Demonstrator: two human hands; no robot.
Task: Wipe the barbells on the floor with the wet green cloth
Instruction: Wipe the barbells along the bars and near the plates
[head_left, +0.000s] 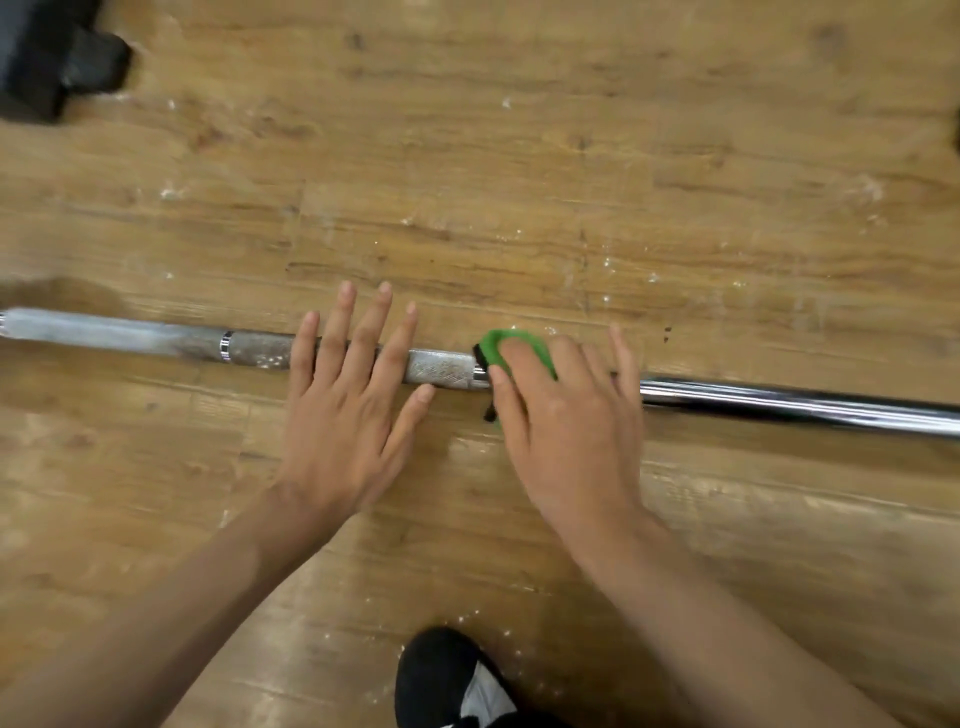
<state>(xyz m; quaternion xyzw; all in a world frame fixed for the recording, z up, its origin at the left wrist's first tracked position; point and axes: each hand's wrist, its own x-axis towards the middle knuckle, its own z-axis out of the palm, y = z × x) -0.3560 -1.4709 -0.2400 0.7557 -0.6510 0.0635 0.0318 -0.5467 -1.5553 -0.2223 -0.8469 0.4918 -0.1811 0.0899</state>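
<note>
A long steel barbell (779, 402) lies across the wooden floor from left to right, with knurled grey sections near the middle and a shiny smooth part on the right. My left hand (348, 400) lies flat on the bar with its fingers straight and spread. My right hand (566, 421) presses the green cloth (506, 348) down onto the bar just right of the left hand; its fingers lie over the cloth, and only the cloth's upper left part shows.
A dark piece of gym equipment (57, 57) stands at the top left corner. My black shoe (447, 675) is at the bottom centre. White specks are scattered over the wooden floor (519, 182) around the bar.
</note>
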